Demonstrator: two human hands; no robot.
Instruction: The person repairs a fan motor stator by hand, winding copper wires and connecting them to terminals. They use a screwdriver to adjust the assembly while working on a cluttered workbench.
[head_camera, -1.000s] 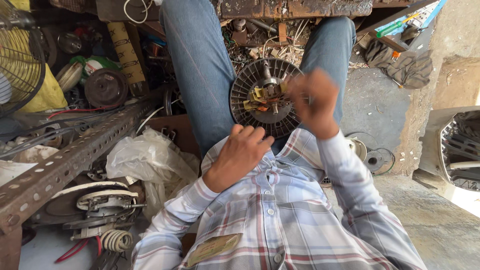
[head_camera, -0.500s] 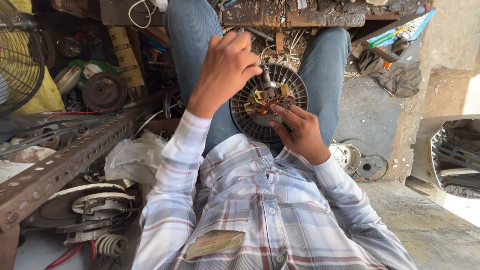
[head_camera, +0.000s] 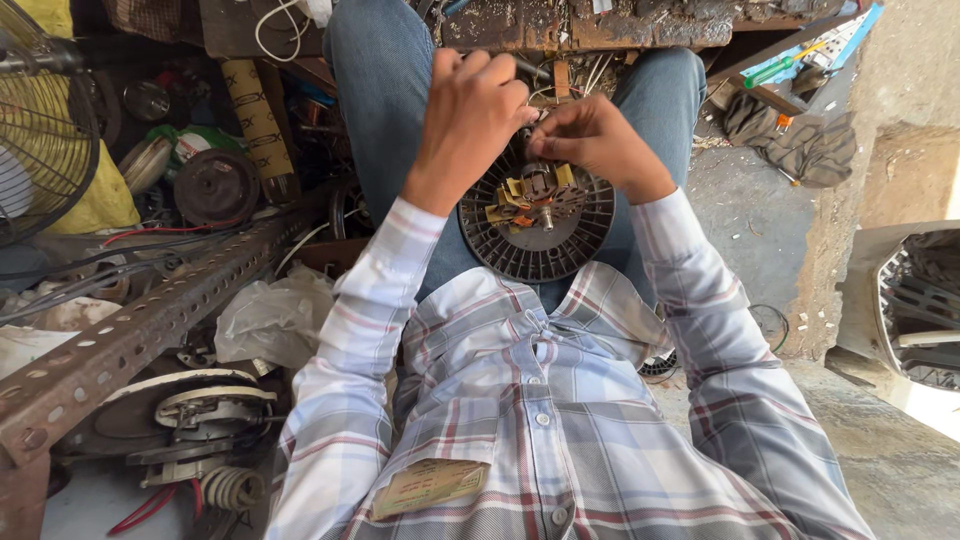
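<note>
The round dark ribbed metal motor disc (head_camera: 537, 222) with copper-coloured windings and yellowed insulation at its centre is resting on the person's lap, between the blue-jeaned knees, and everything else is best placed from it. The left hand (head_camera: 468, 118) is closing in a fist around a slim dark-handled tool (head_camera: 528, 70) just above the disc's upper rim, the tool's tip hidden behind the fingers. The right hand (head_camera: 590, 140) is pinching at the winding block near the disc's hub, fingertips curled shut on some small part there; which part cannot be told from this view. Working this step well seems to call for keeping the disc steady on the thighs, pressing the tool straight rather than levering sideways, so the thin wires are not nicked, and keeping the right fingertips clear of the tip. To the left of the disc a rusty perforated angle-iron bar (head_camera: 130, 335) is slanting past a crumpled clear plastic bag (head_camera: 272, 315); to its right lies bare concrete floor (head_camera: 745, 225).
</note>
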